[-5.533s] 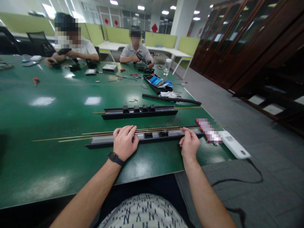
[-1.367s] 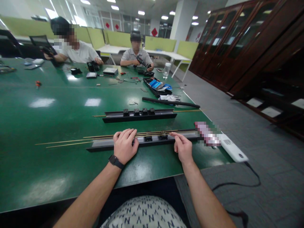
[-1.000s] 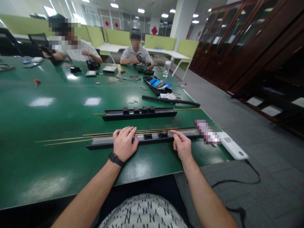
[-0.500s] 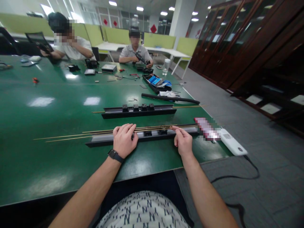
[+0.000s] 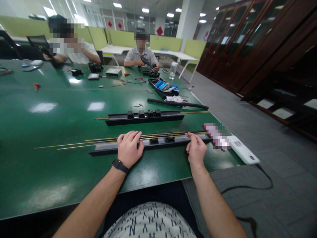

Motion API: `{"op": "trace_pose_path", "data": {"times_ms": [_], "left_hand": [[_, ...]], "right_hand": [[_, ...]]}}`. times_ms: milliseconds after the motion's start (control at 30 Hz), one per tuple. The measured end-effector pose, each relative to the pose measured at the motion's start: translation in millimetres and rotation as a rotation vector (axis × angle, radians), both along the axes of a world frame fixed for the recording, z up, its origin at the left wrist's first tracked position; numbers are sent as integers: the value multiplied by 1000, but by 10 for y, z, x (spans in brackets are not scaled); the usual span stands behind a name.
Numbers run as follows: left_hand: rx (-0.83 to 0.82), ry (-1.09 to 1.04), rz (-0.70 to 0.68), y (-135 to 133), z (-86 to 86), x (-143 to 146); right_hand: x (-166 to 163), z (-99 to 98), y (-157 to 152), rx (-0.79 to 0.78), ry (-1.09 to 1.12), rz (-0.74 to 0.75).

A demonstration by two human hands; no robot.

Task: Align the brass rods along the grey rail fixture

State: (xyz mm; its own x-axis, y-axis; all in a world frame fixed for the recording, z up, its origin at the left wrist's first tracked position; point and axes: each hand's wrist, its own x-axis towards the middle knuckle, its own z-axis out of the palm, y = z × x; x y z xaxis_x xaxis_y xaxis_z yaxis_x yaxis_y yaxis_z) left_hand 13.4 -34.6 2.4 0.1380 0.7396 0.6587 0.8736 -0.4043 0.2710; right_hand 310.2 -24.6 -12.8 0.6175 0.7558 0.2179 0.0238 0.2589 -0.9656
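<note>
A long black channel (image 5: pixel 104 149) with a grey inner face lies before me, and thin brass rods (image 5: pixel 74 146) run lengthwise along it. Two small black blocks (image 5: pixel 170 137) show inside the channel between my hands. My left hand (image 5: pixel 129 148) is closed over the channel, its fingers across the rods and its thumb on the near side against a dark block that is mostly hidden. Near the channel's right part, my right hand (image 5: pixel 196 148) pinches the right end of one brass rod between thumb and forefinger.
Behind lies a second black channel (image 5: pixel 146 119) with several black blocks and brass rods. A black strip (image 5: pixel 178 103), gloves and a tool tray (image 5: pixel 158 91) are farther back. A phone (image 5: pixel 216 135) and white power bank (image 5: pixel 244 150) lie right. Two people sit across the table.
My right hand has moved to the right with the pinched rod, and that rod's left end has slid right too. My left hand has stayed nearly in place.
</note>
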Motion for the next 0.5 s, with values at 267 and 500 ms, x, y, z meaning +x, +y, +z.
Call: {"op": "trace_pose_path", "data": {"times_ms": [267, 500], "left_hand": [[-7, 2, 3, 6, -5, -1], [-1, 9, 1, 3, 1, 2]], "right_hand": [[2, 49, 12, -6, 61, -66], [0, 49, 7, 8, 39, -52]]}}
